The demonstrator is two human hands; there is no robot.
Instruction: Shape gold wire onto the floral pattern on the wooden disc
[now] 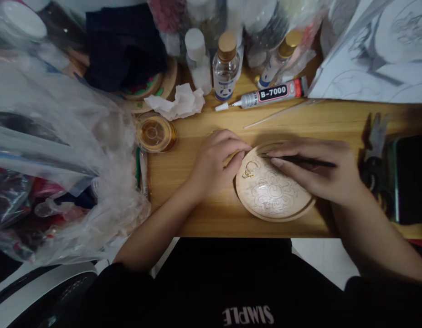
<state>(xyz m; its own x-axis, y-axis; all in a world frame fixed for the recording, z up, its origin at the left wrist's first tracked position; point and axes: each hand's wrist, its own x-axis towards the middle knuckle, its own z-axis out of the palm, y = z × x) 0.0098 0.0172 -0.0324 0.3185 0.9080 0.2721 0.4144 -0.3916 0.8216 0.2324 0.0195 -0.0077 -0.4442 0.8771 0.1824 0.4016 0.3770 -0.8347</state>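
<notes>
A round wooden disc (270,196) with a pencilled floral pattern lies on the wooden table (204,214). A small piece of gold wire (248,171) sits on the disc's upper left. My left hand (214,164) rests at the disc's left edge, fingertips touching the rim. My right hand (316,173) lies over the disc's right side and grips dark tweezers (296,159), whose tip points left, close to the gold wire.
A B-7000 glue tube (265,96), small bottles (226,68), a crumpled tissue (180,102) and a spool of gold wire (154,133) lie behind. Plastic bags (60,159) fill the left. Pliers (375,141) and a dark tray (412,177) sit right. Drawings (375,54) lie at the back right.
</notes>
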